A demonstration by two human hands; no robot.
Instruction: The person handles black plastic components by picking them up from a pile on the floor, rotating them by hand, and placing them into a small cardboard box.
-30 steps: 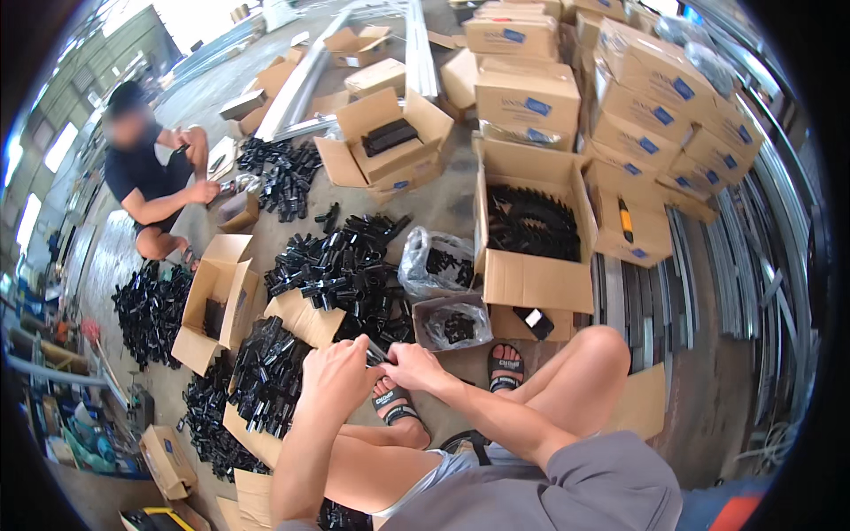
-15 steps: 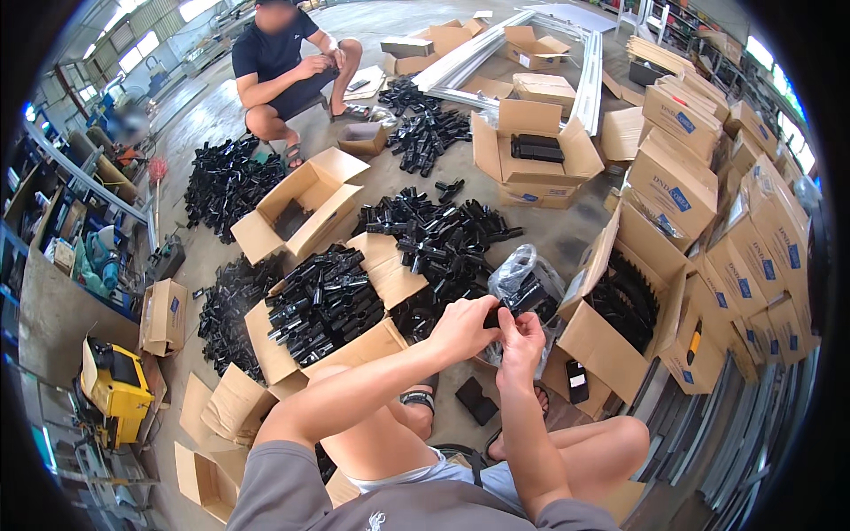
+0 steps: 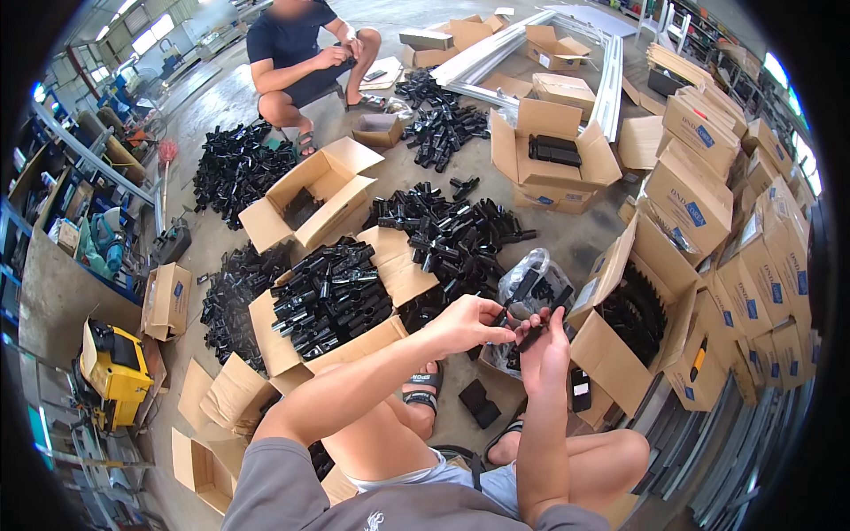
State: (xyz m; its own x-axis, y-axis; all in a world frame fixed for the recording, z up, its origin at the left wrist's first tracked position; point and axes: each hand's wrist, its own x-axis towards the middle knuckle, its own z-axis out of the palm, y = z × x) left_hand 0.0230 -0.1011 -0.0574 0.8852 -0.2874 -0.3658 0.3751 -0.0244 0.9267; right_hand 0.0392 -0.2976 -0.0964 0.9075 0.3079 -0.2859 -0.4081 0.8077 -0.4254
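My right hand (image 3: 544, 352) is closed around a slim black fitting (image 3: 534, 335), its fingers curled up along the part. Close beside it, my left hand (image 3: 474, 324) is pinched, thumb and fingertips pressed together next to the fitting. Something dark shows at those left fingertips, too small to name. Just beyond both hands lies a clear plastic bag (image 3: 537, 262) with black parts in it. To the left of my hands, an open carton (image 3: 356, 343) is filled with black tubular fittings (image 3: 331, 296).
Heaps of black fittings (image 3: 443, 232) cover the floor ahead. An open carton (image 3: 611, 358) with black toothed parts stands at the right, near a phone (image 3: 580, 389) and stacked cartons (image 3: 691, 199). A co-worker (image 3: 292, 53) squats at the far left. A black flat piece (image 3: 479, 403) lies between my feet.
My hands have drawn slightly apart, the right moving right and turning so the black fitting shows more. The whole view has shifted a little to the right across the scene.
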